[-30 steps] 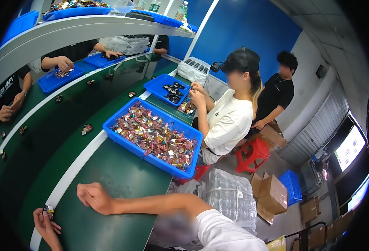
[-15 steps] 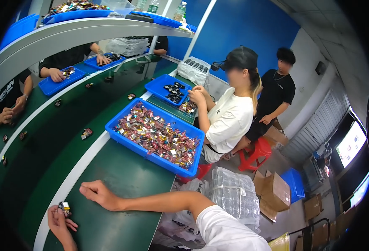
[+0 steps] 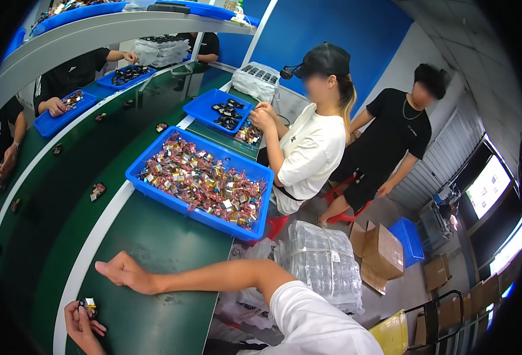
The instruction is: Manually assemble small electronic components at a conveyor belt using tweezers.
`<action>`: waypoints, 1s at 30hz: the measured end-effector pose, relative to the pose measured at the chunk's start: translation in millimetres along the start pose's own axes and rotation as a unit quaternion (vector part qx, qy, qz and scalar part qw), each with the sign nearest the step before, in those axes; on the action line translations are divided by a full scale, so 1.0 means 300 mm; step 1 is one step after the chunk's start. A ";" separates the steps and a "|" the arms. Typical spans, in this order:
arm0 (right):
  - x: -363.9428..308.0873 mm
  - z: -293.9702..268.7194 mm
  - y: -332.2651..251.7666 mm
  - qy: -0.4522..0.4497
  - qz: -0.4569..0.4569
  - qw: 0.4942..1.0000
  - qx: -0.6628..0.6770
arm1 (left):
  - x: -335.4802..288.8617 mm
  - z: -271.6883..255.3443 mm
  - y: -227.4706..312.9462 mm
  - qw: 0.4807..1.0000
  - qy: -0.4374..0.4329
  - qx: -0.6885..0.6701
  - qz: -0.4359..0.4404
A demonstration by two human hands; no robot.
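Near the lower left corner, my left hand [image 3: 82, 329] grips a small electronic part [image 3: 90, 306] with a silvery-white block and a dark round piece. Its fingers wrap the part from below, beside the white edge strip of the table. My right hand [image 3: 129, 274] rests on the green tabletop [image 3: 160, 242], its fingers curled closed and the thumb pointing left; nothing shows in it. Beyond that hand sits a large blue tray [image 3: 197, 208] heaped with small wired parts [image 3: 204, 180] in pink, gold and silver.
A dark green belt [image 3: 54, 207] carries several scattered parts. A co-worker in white [image 3: 314, 148] sits by a smaller blue tray [image 3: 193, 106] of black pieces. A person in black [image 3: 391, 130] stands behind. Plastic-wrapped stacks [image 3: 323, 266] and cardboard boxes [image 3: 382, 251] lie on the right.
The whole view has shifted slightly. Parts on the belt have slid a little nearer. The person in black has come closer, and a far co-worker's hand has lifted from its tray. My hands keep their poses.
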State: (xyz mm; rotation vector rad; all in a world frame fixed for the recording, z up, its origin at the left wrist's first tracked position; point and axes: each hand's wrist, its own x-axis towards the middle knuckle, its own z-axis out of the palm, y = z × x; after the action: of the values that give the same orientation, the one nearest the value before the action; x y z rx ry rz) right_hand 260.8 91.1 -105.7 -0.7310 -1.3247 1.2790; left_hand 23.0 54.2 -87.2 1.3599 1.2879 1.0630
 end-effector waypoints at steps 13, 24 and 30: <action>0.015 -0.034 0.007 0.032 0.003 0.991 0.133 | 0.005 0.003 -0.011 1.000 -0.008 -0.001 0.022; 0.015 -0.053 0.034 0.031 -0.004 0.992 0.118 | 0.002 -0.007 -0.017 1.000 -0.010 -0.007 0.026; 0.015 -0.056 -0.032 0.079 -0.078 0.992 -0.055 | 0.044 0.032 -0.115 0.996 0.007 -0.078 0.038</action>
State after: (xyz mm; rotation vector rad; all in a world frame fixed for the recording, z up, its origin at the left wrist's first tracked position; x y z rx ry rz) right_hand 278.3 97.5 -98.6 -0.7725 -1.3032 1.0093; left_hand 27.4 66.6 -123.0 1.2943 1.1457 1.2012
